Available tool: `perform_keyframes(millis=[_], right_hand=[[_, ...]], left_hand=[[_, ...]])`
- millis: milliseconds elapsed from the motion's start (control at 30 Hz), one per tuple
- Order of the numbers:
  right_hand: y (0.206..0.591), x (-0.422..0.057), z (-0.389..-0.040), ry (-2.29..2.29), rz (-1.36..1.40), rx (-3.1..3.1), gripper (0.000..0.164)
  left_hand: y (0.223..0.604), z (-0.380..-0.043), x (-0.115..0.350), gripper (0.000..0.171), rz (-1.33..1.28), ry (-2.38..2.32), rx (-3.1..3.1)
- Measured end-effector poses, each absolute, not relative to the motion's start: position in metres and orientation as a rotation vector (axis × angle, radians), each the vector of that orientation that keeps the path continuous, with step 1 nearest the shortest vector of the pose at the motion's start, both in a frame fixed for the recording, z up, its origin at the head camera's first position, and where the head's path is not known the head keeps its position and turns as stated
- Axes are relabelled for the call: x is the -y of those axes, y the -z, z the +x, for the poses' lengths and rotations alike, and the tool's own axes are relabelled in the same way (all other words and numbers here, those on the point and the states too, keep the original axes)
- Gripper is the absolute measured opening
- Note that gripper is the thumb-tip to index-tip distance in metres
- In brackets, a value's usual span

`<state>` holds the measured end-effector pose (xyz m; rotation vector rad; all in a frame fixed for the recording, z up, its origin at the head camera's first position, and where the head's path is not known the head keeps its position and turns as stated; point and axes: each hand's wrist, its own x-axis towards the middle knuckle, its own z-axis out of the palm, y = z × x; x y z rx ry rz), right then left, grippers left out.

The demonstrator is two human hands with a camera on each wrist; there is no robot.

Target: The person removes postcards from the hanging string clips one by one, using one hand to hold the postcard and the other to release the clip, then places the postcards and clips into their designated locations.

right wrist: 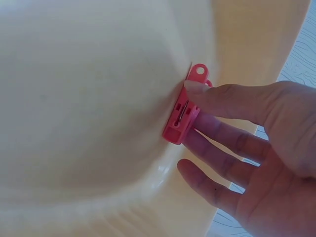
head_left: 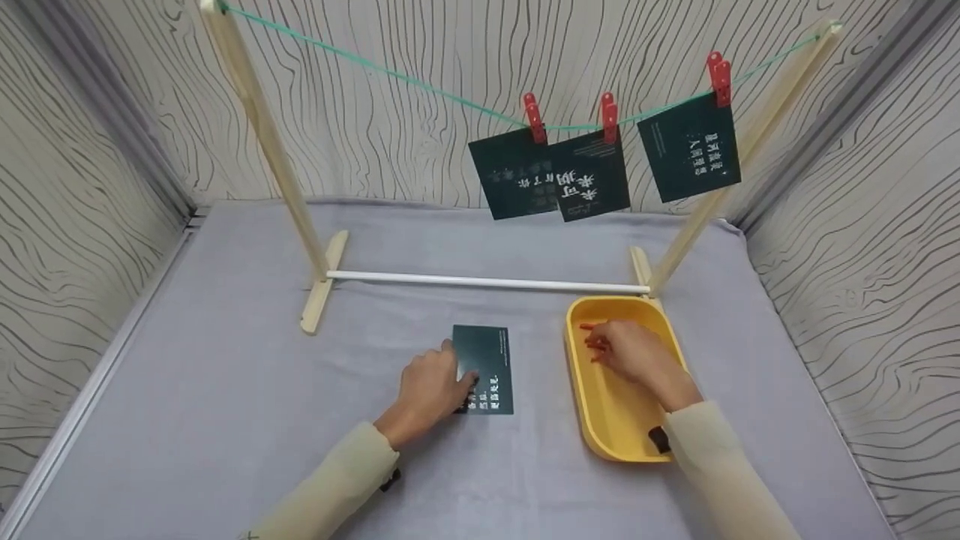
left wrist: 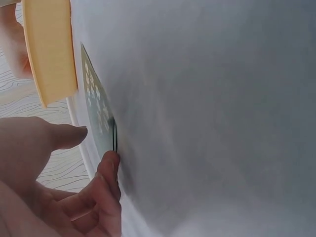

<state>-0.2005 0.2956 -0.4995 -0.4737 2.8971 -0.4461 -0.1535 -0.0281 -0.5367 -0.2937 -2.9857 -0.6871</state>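
Pinching the peg (right wrist: 176,121): right hand (head_left: 641,356), down inside the tray (head_left: 616,416) at its far left corner, thumb and fingers closed on red plastic.
Peg: right there at the fingertips, close by the tray's inner wall; whether others sit under that hand, I cannot tell.
Left hand (head_left: 431,386): over to the tray's left, thumb spread, other fingers loosely bent, a fingertip at the card's edge, touching rather than gripping.
Card (head_left: 484,356): dark green, lying on the cloth (head_left: 247,420) left of the tray, its lower left part covered by the left hand.
In the way: the tray's left wall, rising between peg and card.
Cord (head_left: 405,77): high beyond the tray, post to post, red clips (head_left: 610,120) pinning three hung cards (head_left: 690,146), the left two overlapping.
Bar (head_left: 487,283): white, low, just beyond the tray's far rim, running leftward.
Right post (head_left: 775,112): rising behind the tray, its foot (head_left: 639,261) partly hidden by the far rim.
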Motion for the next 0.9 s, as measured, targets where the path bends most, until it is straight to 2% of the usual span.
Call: perform_keyframes(millis=[400,533,667,900], right_hand=[[0.489,-0.296,-0.198,0.54,-0.513,-2.88,0.025],[0.479,-0.294,-0.198,0.619,-0.423,-2.83,0.033],[0.468,-0.292,-0.198,0.606,-0.359,-2.87,0.033],[0.452,-0.291,-0.198,0.753,-0.258,-2.928,0.035]], left_hand=[[0.529,-0.159,0.032,0.049,-0.276,0.761,2.987],[0.526,-0.162,0.034,0.047,-0.253,0.786,2.981],[0.524,-0.166,0.036,0.046,-0.234,0.816,2.96],[0.517,-0.171,0.04,0.031,-0.222,1.095,2.919]])
